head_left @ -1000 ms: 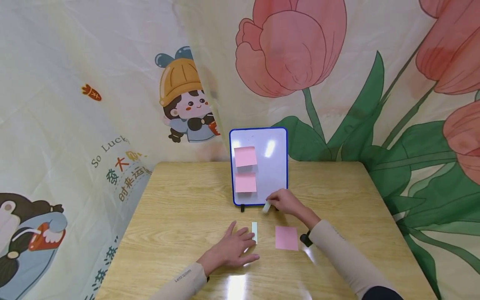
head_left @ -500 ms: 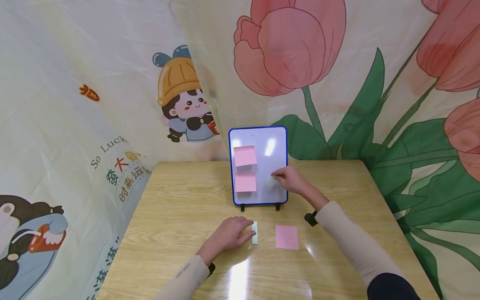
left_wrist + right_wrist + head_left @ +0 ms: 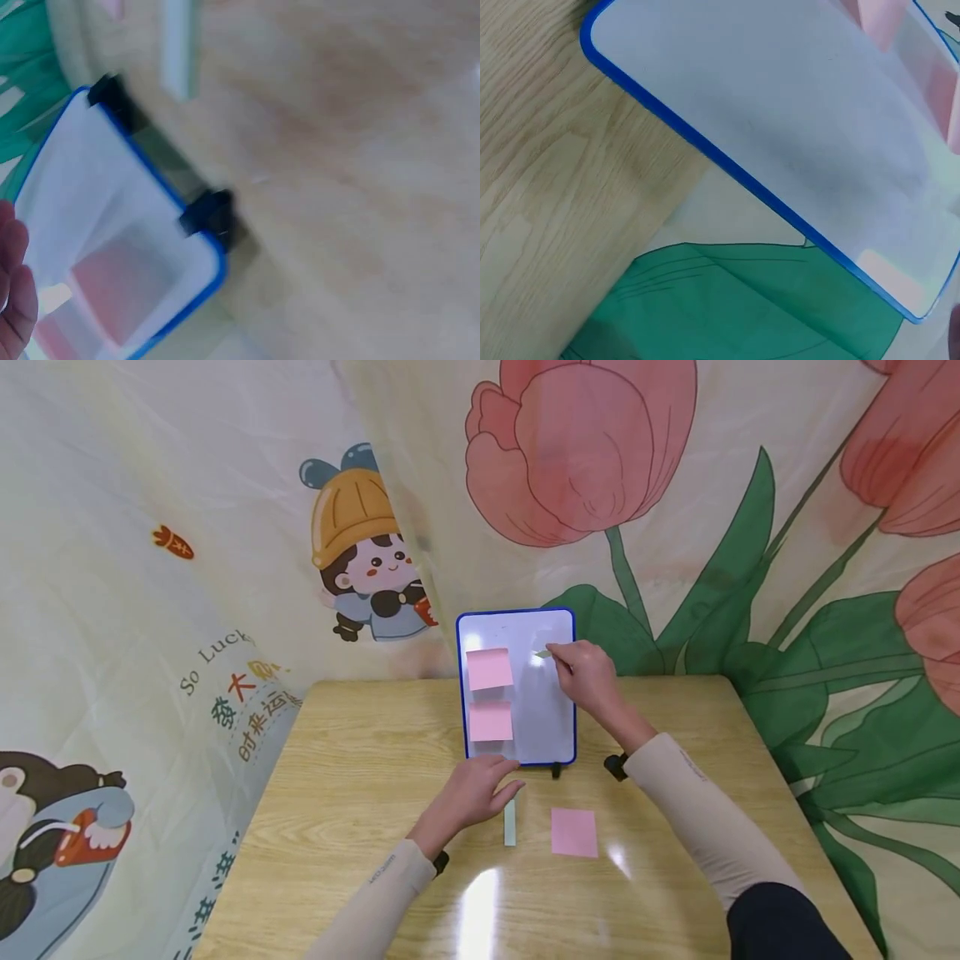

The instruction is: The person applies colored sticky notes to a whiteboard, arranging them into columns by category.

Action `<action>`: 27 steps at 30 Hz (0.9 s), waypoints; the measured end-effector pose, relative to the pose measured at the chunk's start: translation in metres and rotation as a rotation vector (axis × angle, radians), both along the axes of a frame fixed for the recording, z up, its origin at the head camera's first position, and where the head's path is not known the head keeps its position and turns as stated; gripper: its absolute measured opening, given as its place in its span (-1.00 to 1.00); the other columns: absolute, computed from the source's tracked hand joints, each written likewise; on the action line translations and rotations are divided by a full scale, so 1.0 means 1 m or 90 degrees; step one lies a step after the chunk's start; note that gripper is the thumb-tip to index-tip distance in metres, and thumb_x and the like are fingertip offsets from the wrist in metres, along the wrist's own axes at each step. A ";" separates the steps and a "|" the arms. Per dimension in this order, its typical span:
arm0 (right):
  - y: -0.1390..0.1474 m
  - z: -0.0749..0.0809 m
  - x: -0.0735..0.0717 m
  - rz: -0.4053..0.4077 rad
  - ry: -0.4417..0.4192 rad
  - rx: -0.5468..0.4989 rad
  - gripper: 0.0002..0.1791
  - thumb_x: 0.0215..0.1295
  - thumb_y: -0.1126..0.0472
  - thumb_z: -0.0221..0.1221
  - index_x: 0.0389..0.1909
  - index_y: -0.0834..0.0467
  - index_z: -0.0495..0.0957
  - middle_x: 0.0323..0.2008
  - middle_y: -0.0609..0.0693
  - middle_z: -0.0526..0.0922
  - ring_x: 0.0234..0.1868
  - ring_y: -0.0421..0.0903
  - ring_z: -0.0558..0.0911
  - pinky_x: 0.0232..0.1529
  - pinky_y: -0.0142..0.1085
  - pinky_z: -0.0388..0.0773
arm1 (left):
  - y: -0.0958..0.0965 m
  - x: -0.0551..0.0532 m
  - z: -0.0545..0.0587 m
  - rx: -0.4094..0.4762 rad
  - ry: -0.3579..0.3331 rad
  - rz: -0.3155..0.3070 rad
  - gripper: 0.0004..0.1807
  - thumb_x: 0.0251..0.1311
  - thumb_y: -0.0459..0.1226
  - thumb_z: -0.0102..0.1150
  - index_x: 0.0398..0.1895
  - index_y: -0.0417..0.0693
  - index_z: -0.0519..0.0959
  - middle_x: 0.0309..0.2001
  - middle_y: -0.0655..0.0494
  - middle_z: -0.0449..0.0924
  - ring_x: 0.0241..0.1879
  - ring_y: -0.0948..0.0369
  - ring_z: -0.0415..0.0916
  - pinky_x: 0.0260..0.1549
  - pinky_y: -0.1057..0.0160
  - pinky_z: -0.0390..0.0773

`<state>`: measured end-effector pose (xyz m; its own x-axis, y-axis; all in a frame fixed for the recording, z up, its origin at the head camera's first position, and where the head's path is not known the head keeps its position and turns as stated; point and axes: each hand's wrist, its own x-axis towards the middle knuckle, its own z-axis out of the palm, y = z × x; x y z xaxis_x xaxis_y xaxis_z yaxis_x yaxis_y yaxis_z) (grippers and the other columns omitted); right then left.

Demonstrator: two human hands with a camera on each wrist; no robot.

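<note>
My right hand (image 3: 588,675) pinches a small pale green sticky strip (image 3: 542,654) in front of the upper right part of a blue-edged whiteboard (image 3: 538,718). Two pink sticky notes, an upper one (image 3: 489,669) and a lower one (image 3: 491,722), are stuck on the board's left side. Near the board's lower left corner, my left hand (image 3: 474,793) hovers with relaxed fingers and holds nothing. Just beside its thumb lies a pale green strip (image 3: 510,823) on the table, also seen as a blurred strip (image 3: 178,52) in the left wrist view.
A pink square sticky note (image 3: 573,832) lies on the wooden table (image 3: 375,735), right of the green strip. Black feet (image 3: 210,217) support the board. Behind the table hangs a cloth printed with tulips (image 3: 585,452).
My right hand has risen from the board's bottom edge to its upper right, carrying the green strip. My left hand has moved from beside the table's strip toward the board.
</note>
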<state>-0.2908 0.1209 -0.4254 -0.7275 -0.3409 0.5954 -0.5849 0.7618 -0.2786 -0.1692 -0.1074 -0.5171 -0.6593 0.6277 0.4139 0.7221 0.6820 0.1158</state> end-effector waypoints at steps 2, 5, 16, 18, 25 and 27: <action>-0.001 0.000 -0.002 -0.002 0.045 0.010 -0.75 0.33 0.33 0.20 -0.02 0.23 0.70 -0.17 0.15 0.78 -0.15 0.13 0.71 -0.15 -0.02 0.67 | 0.004 -0.007 0.009 0.024 0.027 0.013 -0.67 0.31 -0.08 0.21 -0.01 -0.08 0.64 -0.19 0.11 0.72 -0.25 0.22 0.68 -0.28 0.24 0.66; -0.002 -0.005 -0.004 -0.006 0.096 0.035 -0.74 0.30 0.32 0.23 -0.01 0.23 0.69 -0.16 0.14 0.78 -0.11 0.13 0.71 -0.05 0.01 0.65 | 0.008 -0.017 0.021 0.042 0.057 0.040 -0.67 0.31 -0.10 0.19 0.02 -0.08 0.63 -0.16 0.09 0.72 -0.22 0.19 0.68 -0.27 0.23 0.67; -0.003 -0.041 -0.003 -0.039 0.106 0.102 -0.69 0.26 0.26 0.31 0.03 0.19 0.67 -0.10 0.11 0.77 -0.07 0.05 0.71 0.02 -0.06 0.60 | 0.016 -0.050 0.060 0.025 0.055 0.121 -0.52 0.39 -0.21 0.01 0.34 -0.09 0.44 0.24 -0.01 0.55 -0.01 0.06 0.64 -0.12 0.09 0.67; -0.004 -0.043 -0.002 -0.042 0.097 0.101 -0.68 0.26 0.24 0.32 0.03 0.17 0.67 -0.09 0.10 0.77 -0.06 0.05 0.70 0.02 -0.06 0.60 | 0.018 -0.056 0.067 -0.002 0.053 0.137 -0.49 0.42 -0.14 -0.04 0.39 -0.06 0.40 0.31 0.01 0.49 0.01 0.05 0.61 -0.12 0.06 0.65; -0.005 -0.047 -0.002 -0.045 0.081 0.104 -0.69 0.29 0.20 0.29 0.05 0.16 0.67 -0.09 0.06 0.77 -0.06 0.03 0.69 -0.05 -0.11 0.58 | 0.033 -0.081 0.080 -0.131 -0.027 0.216 -0.28 0.47 0.22 -0.56 0.56 0.14 0.10 0.55 0.17 0.10 0.34 0.07 0.26 0.16 -0.04 0.40; -0.005 -0.048 -0.002 -0.046 0.071 0.108 -0.69 0.32 0.19 0.27 0.06 0.15 0.67 -0.10 0.06 0.78 -0.06 0.03 0.69 -0.05 -0.12 0.56 | 0.037 -0.088 0.079 -0.153 -0.047 0.217 -0.24 0.45 0.25 -0.68 0.59 0.17 0.02 0.58 0.19 0.01 0.36 0.07 0.21 0.16 -0.05 0.36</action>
<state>-0.2930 0.1155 -0.4735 -0.6859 -0.3922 0.6129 -0.5474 0.8331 -0.0794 -0.2572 -0.0702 -0.4381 -0.8684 0.4413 0.2262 0.4459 0.8945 -0.0329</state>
